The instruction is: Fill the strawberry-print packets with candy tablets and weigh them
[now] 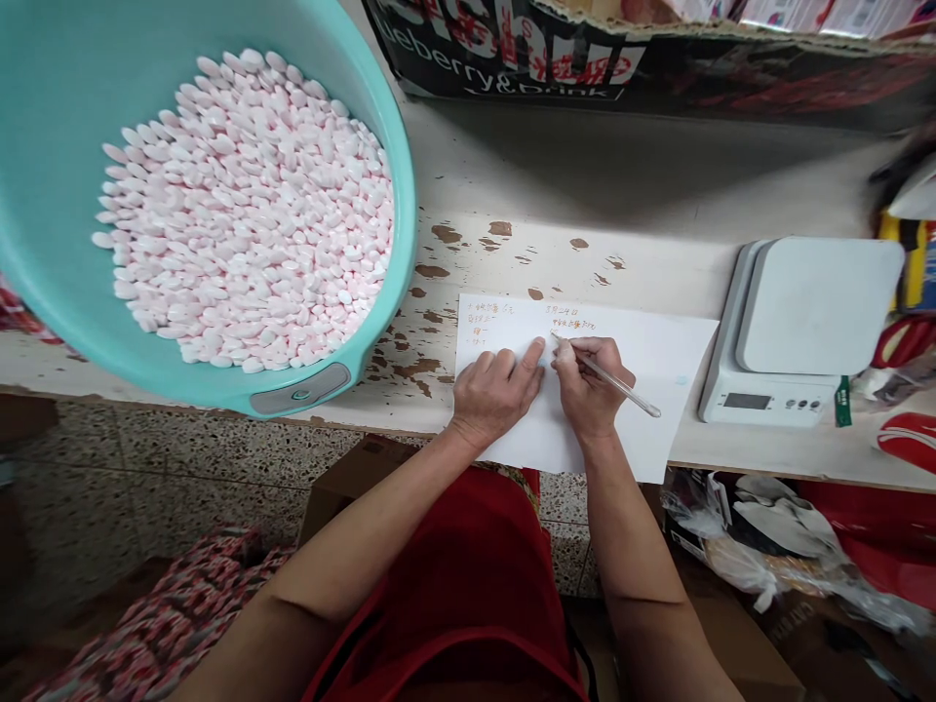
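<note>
A white sheet of paper (636,429) lies on the worn table, with a few lines of orange handwriting along its upper part. Between the thumb and fingers of my right hand (591,385) is a clear pen (621,382), its tip down on the paper beneath the right-hand lines. My left hand (493,395) rests on the left half of the sheet and holds nothing. Its thumb side is stretched toward the pen, while the other fingers are bent, their tips hidden.
At left stands a large teal basin (399,224) holding many pale pink-white oval pieces (255,214). A white digital scale (811,312) sits right of the paper. Behind is a black cardboard box (658,83). Plastic bags (775,556) lie below the table's right edge.
</note>
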`<move>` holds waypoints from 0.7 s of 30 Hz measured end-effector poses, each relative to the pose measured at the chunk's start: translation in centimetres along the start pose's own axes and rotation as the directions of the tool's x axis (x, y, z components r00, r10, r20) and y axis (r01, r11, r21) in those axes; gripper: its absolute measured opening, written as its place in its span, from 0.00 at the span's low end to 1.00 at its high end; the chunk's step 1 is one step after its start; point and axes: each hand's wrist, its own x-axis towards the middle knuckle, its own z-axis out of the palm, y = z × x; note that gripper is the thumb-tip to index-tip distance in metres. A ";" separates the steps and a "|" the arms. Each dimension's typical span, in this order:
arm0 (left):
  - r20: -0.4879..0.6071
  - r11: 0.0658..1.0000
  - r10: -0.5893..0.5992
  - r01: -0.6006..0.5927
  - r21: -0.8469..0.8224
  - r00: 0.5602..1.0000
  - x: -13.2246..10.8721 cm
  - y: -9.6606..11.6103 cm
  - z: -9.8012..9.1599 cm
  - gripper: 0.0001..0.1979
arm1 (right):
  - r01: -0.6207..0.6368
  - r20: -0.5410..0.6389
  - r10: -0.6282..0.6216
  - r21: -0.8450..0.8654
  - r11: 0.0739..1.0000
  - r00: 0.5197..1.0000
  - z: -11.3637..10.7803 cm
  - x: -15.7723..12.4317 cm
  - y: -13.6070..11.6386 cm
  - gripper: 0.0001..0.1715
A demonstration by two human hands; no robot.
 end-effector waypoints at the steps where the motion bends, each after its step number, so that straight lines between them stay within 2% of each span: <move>1: 0.006 1.000 -0.003 0.003 -0.006 1.000 0.0 0.0 0.0 0.21 | -0.001 0.005 0.001 -0.006 1.000 1.000 0.0 0.0 0.0 0.05; 4: 0.034 0.999 -0.020 0.021 -0.028 0.999 0.0 0.0 0.0 0.21 | 0.017 0.017 -0.017 -0.033 0.999 1.000 0.1 0.0 0.0 0.05; 8: 0.018 1.000 -0.016 0.016 -0.015 1.000 0.0 0.0 0.0 0.21 | 0.041 0.014 -0.041 -0.035 0.999 0.999 0.0 -0.1 0.1 0.05; 15: 0.085 0.998 0.023 -0.018 -0.065 0.996 -0.1 0.0 0.0 0.21 | -0.099 -0.035 0.106 0.173 0.980 0.994 -0.2 -0.1 -0.1 0.08; 18: 0.096 0.998 0.064 -0.061 -0.029 0.993 0.0 0.2 -0.2 0.23 | -0.111 -0.033 0.122 0.235 0.966 0.992 -0.3 0.1 -0.3 0.08; 21: 0.138 0.996 0.081 -0.086 0.032 0.987 0.4 0.5 -0.9 0.26 | -0.093 -0.037 0.103 0.207 0.974 0.994 -0.5 0.3 -0.2 0.09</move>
